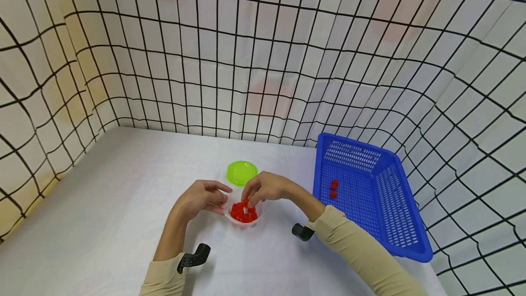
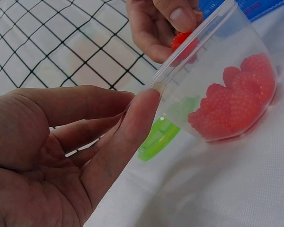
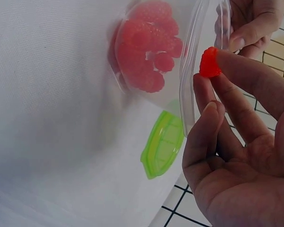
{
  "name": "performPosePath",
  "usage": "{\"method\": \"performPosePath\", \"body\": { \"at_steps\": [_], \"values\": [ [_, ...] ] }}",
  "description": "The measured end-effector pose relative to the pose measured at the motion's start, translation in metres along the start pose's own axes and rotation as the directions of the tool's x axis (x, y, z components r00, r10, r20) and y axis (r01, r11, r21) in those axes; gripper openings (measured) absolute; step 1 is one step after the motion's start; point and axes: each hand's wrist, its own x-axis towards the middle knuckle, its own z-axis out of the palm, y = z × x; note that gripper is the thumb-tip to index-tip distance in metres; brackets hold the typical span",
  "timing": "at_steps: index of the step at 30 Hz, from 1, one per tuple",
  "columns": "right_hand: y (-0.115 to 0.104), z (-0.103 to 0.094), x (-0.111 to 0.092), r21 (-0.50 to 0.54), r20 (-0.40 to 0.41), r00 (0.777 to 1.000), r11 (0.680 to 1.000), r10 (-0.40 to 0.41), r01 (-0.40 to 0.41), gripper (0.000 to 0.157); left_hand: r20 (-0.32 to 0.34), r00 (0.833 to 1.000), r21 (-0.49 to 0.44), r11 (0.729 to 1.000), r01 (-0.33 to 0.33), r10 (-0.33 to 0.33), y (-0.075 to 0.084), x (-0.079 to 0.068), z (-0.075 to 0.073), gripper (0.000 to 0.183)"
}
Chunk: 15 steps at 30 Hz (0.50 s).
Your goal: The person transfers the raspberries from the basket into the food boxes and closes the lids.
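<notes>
Your left hand (image 1: 201,198) pinches the rim of one clear bowl (image 2: 208,66), some fingers hidden. Red berries (image 2: 236,97) overlap inside, too heaped to count. One green lid (image 1: 242,173) lies behind it. Your right hand (image 1: 269,186) holds a single berry (image 3: 209,62) at the bowl's mouth. Rightmost, one blue basket (image 1: 357,202), a corner covered by your sleeve (image 1: 363,252), contains what look like three berries.

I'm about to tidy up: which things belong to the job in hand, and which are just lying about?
In the job:
Clear bowl, pinched by the left fingers
Raspberry in the right fingers
Raspberries in the bowl
Blue basket, probably: red pieces inside

Apparently just there:
Green lid, untouched
Black grid behind
</notes>
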Motion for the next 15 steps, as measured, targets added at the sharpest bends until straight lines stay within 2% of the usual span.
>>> {"method": "performPosePath", "body": {
  "at_steps": [15],
  "values": [
    [0.0013, -0.0004, 0.0011, 0.011, 0.005, 1.000, 1.000, 0.012, -0.012, 0.020, 0.007, 1.000, 0.000, 1.000, -0.008, 0.008, 0.0024, -0.0021, 0.0009, 0.034]
  ]
}}
